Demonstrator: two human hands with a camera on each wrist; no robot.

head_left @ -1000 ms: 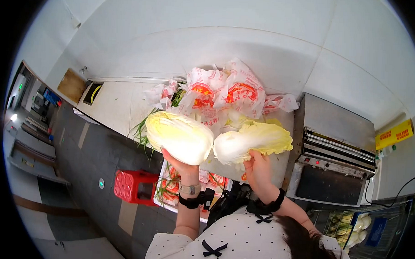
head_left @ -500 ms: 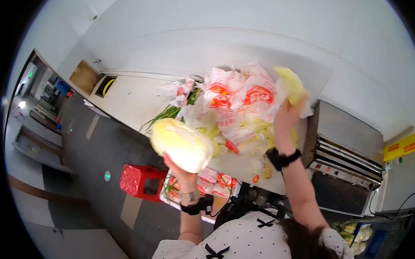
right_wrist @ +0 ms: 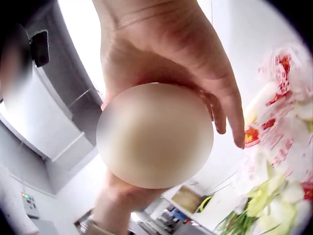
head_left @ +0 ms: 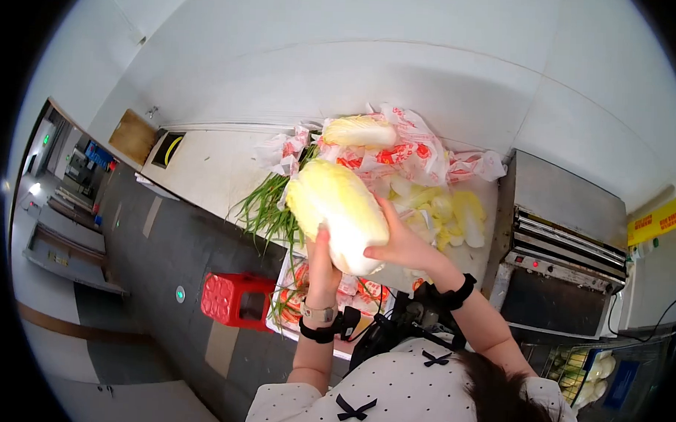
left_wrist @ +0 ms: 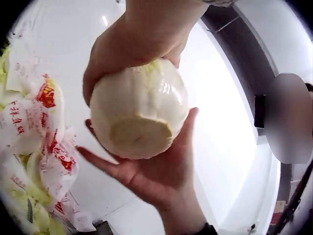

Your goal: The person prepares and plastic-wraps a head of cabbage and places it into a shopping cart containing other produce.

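Note:
A pale yellow-and-white cabbage [head_left: 338, 211] is held tilted between both hands above the counter's front edge, its cut base [left_wrist: 140, 137] facing the left wrist camera. My left hand [head_left: 322, 266] grips it from below and the left, fingers curved round its side. My right hand [head_left: 411, 251] touches the other side near the base; in the left wrist view its fingers [left_wrist: 105, 165] are spread. In the right wrist view, my right hand [right_wrist: 166, 54] lies over the cabbage, its surface blurred, with the fingers reaching beside it. Loose yellow leaves [head_left: 446, 215] lie on the counter.
Behind are red-printed plastic bags [head_left: 411, 150], with a pale leafy piece [head_left: 359, 131] on top. Green stalks [head_left: 267, 208] hang over the counter edge. A machine [head_left: 564, 241] stands right, a red stool [head_left: 234, 300] left, and a cart [head_left: 582, 376] at lower right.
My right hand moved a cabbage leaf up and back, and now touches the cabbage without that leaf. My left hand moved the cabbage right. A pale leafy piece now shows on the bags.

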